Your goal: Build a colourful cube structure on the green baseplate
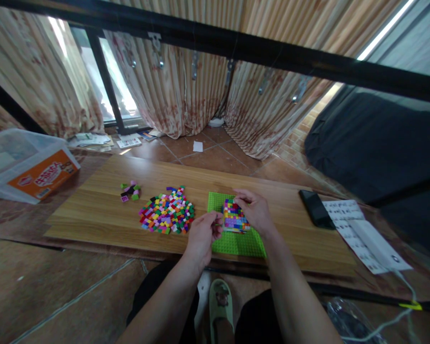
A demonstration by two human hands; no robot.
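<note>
A green baseplate [241, 243] lies on a low wooden board [103, 210]. On it stands a multicoloured block [234, 216] built of small bricks. My right hand [256, 210] is wrapped around the block's right side and top. My left hand [202, 234] is at the block's left edge, fingers curled in a pinch; whether they hold a brick is hidden. A heap of loose coloured bricks [167, 211] lies to the left of the plate.
A few stray bricks [130, 191] lie further left. A black phone [315, 208] and a printed sheet [361, 234] sit at the board's right end. A plastic box [25, 165] stands at far left. My slippered foot [221, 298] shows below the board.
</note>
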